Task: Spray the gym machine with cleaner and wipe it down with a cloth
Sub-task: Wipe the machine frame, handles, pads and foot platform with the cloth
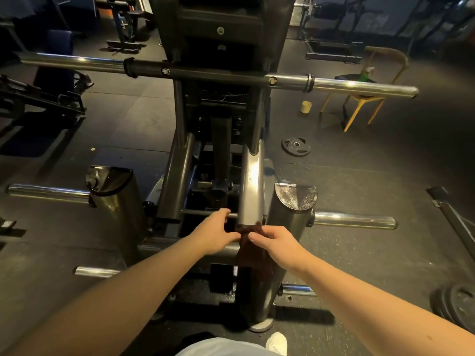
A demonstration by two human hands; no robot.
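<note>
**Item record: plate-loaded gym machine, wipe-down in progress**

1. Gym machine (177,173): dark steel frame, directly in front of you. Two slanted rails run down toward you from a black carriage. A long crossbar (231,73) with chrome ends spans the top, and chrome plate pegs stick out to both sides lower down. The right rail (250,181) shows a bright sheen along its face.

2. Cloth (253,255): dark brown. It is bunched at the lower end of the right rail, and the rest hangs down in front of the frame between your two wrists.

3. Right hand (277,244): your thumb and fingertips pinch the bunched top of the cloth, just below the rail's end.

4. Left hand (218,232): your thumb meets the cloth from the left, and your fingers reach forward toward a thin rod (203,212) that crosses between the rails. You cannot tell from this view whether this hand grips the cloth or the rod.

5. Spray bottle (365,74): green. It stands on the seat of a yellow-framed chair (390,57), well apart from you at the upper right, beyond the crossbar's chrome end.

6. Floor items, on the dark rubber floor (359,191):
   - a small pale cup (306,107) near the chair
   - one weight plate (296,147) lying flat to the right of the machine
   - a stack of plates (460,304) at the lower right edge

7. White shoe (277,343): at the bottom edge, beside the machine's base.
</note>
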